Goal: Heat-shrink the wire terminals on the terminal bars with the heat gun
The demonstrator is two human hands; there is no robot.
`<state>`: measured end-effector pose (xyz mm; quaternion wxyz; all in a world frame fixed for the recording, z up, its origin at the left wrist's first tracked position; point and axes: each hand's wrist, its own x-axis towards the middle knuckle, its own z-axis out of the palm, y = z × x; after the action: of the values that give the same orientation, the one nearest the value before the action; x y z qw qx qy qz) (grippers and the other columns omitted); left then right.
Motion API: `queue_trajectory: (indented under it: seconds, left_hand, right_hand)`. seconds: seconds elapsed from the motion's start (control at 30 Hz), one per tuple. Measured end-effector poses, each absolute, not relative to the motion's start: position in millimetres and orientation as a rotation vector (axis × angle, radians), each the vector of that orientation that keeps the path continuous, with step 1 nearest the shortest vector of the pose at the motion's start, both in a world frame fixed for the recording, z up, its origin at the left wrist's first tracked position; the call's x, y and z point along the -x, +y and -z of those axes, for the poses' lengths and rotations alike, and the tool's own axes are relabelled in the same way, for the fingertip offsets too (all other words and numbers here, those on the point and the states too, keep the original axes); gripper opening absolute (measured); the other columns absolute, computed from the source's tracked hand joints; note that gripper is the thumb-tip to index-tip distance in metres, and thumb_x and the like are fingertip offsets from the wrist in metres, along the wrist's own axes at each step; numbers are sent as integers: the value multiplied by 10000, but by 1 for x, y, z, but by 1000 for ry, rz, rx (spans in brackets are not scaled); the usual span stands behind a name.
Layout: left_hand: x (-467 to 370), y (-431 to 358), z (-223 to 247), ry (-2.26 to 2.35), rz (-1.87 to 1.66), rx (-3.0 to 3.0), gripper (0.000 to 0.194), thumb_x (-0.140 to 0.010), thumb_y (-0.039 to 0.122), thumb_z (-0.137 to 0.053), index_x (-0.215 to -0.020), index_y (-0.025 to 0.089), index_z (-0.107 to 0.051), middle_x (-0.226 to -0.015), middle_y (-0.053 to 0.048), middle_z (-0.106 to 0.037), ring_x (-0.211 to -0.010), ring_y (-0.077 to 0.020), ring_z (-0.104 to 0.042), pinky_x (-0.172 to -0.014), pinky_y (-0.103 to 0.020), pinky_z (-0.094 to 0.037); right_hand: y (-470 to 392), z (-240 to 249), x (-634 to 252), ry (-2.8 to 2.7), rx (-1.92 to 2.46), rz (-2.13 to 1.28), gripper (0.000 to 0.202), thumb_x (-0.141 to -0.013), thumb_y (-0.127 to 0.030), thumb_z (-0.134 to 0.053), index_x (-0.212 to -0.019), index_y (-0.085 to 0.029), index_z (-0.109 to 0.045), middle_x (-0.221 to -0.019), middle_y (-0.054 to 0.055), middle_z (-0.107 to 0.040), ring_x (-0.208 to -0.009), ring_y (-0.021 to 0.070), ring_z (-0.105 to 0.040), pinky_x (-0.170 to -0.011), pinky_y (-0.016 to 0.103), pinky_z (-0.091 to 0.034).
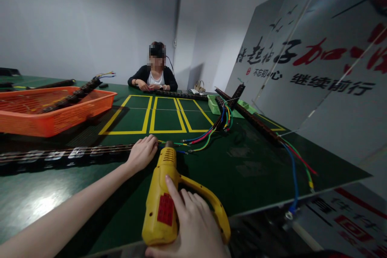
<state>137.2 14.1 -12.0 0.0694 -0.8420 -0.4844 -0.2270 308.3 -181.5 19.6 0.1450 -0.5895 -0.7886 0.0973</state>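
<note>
In my right hand [193, 217] is a yellow heat gun [161, 205], its index finger lying along the body. The metal nozzle points away from me, towards the wire ends just past my left hand. My left hand [142, 152] is closed over the right end of a long black cable chain [77, 157] that lies across the table from the left edge. Thin coloured wires [178, 151] with small metal lugs come out beyond its fingers. Those wires lie close to red, blue and green wires [201, 139] from another chain [222, 119].
An orange basket [48, 119] with a chain in it stands at the left. At the right, a green basket [214, 105] and a long chain [256, 123] lie, blue wire [294, 181] hanging over the table edge. A person [154, 72] sits opposite, behind yellow-taped rectangles [148, 115].
</note>
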Motion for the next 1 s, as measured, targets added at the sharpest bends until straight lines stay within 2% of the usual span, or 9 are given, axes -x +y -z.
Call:
queue_trajectory:
  seconds: [0.27,0.37,0.53,0.73,0.93,1.0]
  left_hand:
    - [-136,16,14,-1472,718,2549,306,-956,310,-212,-933,191,-493,-958,-59,-588,-879,-191,-575,-783,-336,-404]
    - [-136,17,17,-1465,697,2538,309,-955,313,-217,-941,186,-498,-978,-62,-585,-891,-202,-576,-786,-352,-406]
    - [-134,17,16,-1453,733,2566,270,-945,299,-251,-965,189,-496,-1019,-59,-579,-921,-204,-576,-796,-351,-418]
    - [-135,16,14,-1443,774,2602,277,-944,306,-243,-971,187,-491,-1028,-69,-573,-912,-213,-574,-811,-372,-434]
    - [-122,17,-7,-1463,916,2755,242,-903,319,-347,-1085,209,-463,-1090,-59,-601,-933,-197,-606,-748,-315,-472]
    - [-113,23,-12,-1513,880,2740,261,-880,332,-387,-1087,220,-499,-1063,-51,-632,-935,-215,-616,-736,-318,-471]
  right_hand:
    - [-174,-14,-301,-2302,1596,-387,1176,-526,-812,-571,-1474,-316,-81,-1152,119,-594,-1032,348,-575,-884,516,-461]
    - [-174,-16,-311,-2291,1588,-426,1211,-499,-797,-614,-1474,-324,-72,-1173,107,-585,-1056,344,-560,-920,522,-435]
    - [-181,-19,-335,-2187,1709,-392,1249,-474,-687,-740,-1472,-341,-73,-1211,73,-573,-1090,315,-548,-939,474,-434]
    - [-189,-12,-358,-2108,1899,-292,1218,-547,-650,-720,-1479,-308,-14,-1310,105,-526,-1179,347,-506,-963,509,-414]
    - [-190,-6,-364,-2096,1901,-196,1190,-580,-636,-702,-1479,-298,1,-1276,108,-550,-1129,344,-543,-914,500,-455]
    - [-189,-5,-363,-2092,1878,-166,1188,-582,-623,-708,-1480,-289,-6,-1253,109,-562,-1119,334,-549,-915,489,-458]
